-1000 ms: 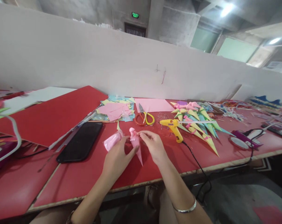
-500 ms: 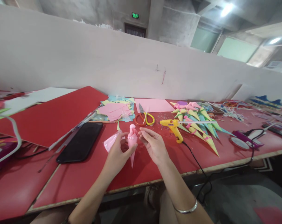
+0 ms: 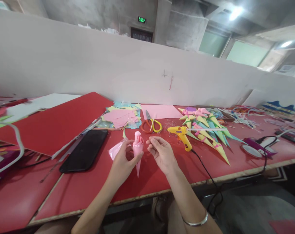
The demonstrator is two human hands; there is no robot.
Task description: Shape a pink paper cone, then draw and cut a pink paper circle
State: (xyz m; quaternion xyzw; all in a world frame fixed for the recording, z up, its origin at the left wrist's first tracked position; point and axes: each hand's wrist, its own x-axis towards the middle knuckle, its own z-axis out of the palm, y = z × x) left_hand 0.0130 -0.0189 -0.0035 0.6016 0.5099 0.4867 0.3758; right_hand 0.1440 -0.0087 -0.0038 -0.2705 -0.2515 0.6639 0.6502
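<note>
A pink ice cream cone [image 3: 138,149] made of craft material, with a swirled top and a pointed tip facing down, stands upright in my left hand [image 3: 125,159]. The thumb and fingers of that hand grip it round its middle. Just right of the cone is my right hand [image 3: 162,154], a small gap away from it. Its thumb and forefinger are pinched together; anything between them is too small to make out. Behind my left hand lies a clear plastic bag [image 3: 115,150] with pink material inside.
Scissors [image 3: 151,125], a yellow glue gun [image 3: 182,135] with a black cord and a pile of finished cones [image 3: 206,125] lie behind and to the right. A black phone [image 3: 85,151], paper pieces [image 3: 120,117] and a red sheet [image 3: 61,120] are at the left.
My right hand has drawn back slightly to the right, widening the gap from the cone. My left hand keeps its hold on the cone.
</note>
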